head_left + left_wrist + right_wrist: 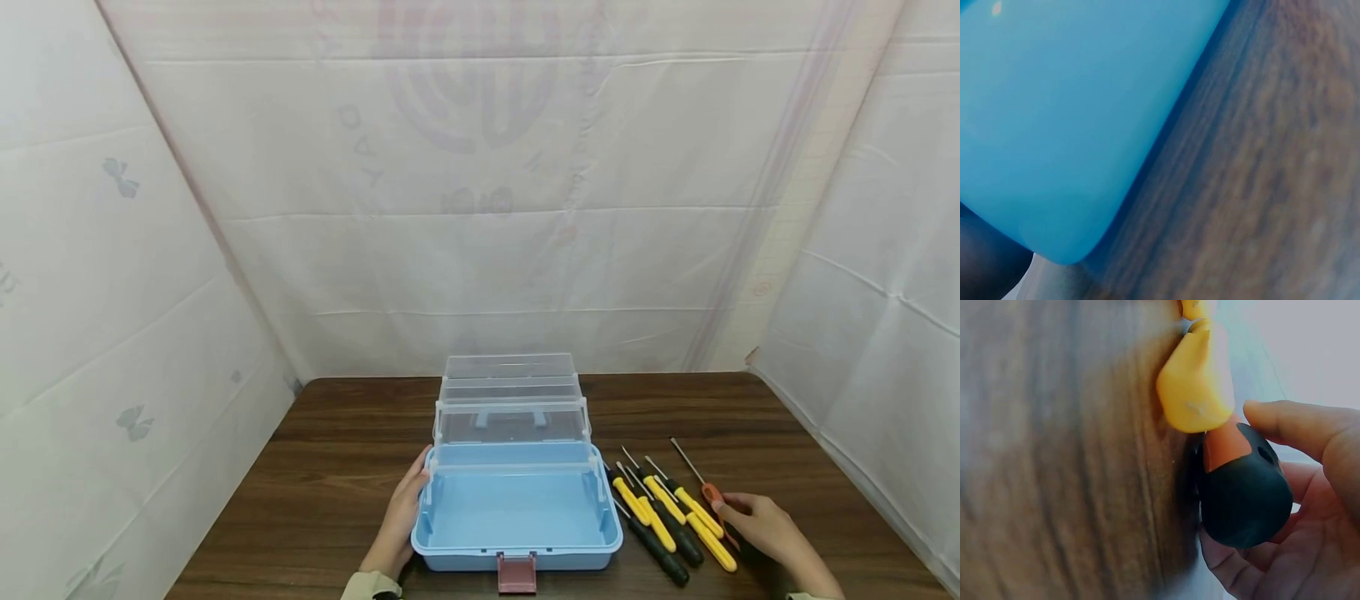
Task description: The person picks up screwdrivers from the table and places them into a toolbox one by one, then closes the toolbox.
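Observation:
An open light-blue toolbox (pixel 517 560) stands at the table's near edge, its clear tiered trays (pixel 510 421) folded back. My left hand (pixel 401 508) rests with straight fingers against the box's left wall; the left wrist view shows only the blue wall (pixel 1054 125) and blurred wood. To the right of the box lie several yellow-and-black screwdrivers (pixel 660 517) in a row. My right hand (pixel 765 521) grips the orange-and-black screwdriver (pixel 711 493) at the row's right end. Up close, its fingers (pixel 1297 425) curl round the handle's black butt (pixel 1244 494), next to a yellow handle (pixel 1197 387).
The dark wooden table (pixel 337 467) is enclosed by white sheeting at the back and both sides. A reddish-brown latch (pixel 517 573) hangs from the box's front. Bare wood lies left of the box and beyond the screwdrivers.

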A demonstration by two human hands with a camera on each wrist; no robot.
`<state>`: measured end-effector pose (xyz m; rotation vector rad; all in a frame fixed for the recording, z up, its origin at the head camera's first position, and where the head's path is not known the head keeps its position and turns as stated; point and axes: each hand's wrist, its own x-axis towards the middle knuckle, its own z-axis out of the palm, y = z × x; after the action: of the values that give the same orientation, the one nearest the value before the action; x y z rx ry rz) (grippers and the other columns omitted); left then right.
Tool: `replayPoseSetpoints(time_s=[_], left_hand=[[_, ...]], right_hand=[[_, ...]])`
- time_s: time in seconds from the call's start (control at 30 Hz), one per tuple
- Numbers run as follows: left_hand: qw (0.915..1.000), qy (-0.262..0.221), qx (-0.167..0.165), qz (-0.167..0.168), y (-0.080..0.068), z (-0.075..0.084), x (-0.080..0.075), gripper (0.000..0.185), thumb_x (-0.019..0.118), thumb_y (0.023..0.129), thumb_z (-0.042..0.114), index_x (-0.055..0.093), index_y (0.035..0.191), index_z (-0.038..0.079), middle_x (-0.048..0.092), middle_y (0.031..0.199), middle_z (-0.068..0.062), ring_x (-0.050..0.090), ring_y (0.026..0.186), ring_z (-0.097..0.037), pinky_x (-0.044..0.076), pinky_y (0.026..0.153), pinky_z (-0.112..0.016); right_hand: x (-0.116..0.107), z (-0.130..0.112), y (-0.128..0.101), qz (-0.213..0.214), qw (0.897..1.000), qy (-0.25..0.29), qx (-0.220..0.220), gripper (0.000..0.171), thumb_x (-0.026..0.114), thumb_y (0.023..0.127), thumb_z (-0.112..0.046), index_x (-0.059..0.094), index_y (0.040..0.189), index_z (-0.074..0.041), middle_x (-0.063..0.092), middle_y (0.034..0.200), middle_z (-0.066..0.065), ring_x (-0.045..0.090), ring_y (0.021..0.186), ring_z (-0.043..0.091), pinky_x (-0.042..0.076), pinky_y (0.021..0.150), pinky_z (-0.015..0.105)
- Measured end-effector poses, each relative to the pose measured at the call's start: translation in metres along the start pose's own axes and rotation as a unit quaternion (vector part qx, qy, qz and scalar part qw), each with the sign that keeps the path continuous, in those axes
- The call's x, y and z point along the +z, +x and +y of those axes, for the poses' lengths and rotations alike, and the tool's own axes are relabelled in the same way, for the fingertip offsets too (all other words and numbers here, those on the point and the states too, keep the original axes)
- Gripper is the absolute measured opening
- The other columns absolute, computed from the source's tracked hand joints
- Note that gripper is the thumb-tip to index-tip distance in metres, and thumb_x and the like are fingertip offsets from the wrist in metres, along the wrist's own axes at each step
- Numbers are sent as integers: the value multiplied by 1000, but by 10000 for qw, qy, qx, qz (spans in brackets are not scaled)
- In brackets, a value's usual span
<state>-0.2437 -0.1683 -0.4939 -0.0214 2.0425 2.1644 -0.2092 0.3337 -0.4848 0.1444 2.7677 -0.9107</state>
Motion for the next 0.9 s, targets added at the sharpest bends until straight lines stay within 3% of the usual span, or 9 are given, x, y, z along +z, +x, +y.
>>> replayPoseSetpoints(time_s=[0.27, 0.53, 0.9], left_hand=[[10000, 22, -8, -4, 0, 0, 0, 52, 27, 104, 21, 16, 155, 11, 7, 161, -18, 7, 147, -41, 12, 117, -58], [10000, 4, -15, 2, 0, 1, 0, 52, 25, 105, 19, 15, 155, 12, 6, 161, -18, 7, 147, -41, 12, 117, -58], [10000, 21, -10, -2, 0, 0, 0, 52, 26, 105, 20, 16, 155, 13, 6, 161, -18, 7, 147, -41, 12, 117, -58]], right_hand=[[-1, -2, -2, -35, 10000, -35, -64, 63, 54, 96, -40, 53, 121, 19, 63, 110, 33, 62, 100, 45, 53, 80, 54], [-2, -5, -6, 22, 9999, 94, -102, 60, 59, 93, -35, 54, 119, 19, 69, 98, 16, 64, 89, 28, 54, 73, 46], [-2, -5, -7, 154, 9999, -3, 50, 58, 62, 91, -36, 57, 114, 17, 68, 97, 19, 63, 88, 29, 53, 72, 46]])
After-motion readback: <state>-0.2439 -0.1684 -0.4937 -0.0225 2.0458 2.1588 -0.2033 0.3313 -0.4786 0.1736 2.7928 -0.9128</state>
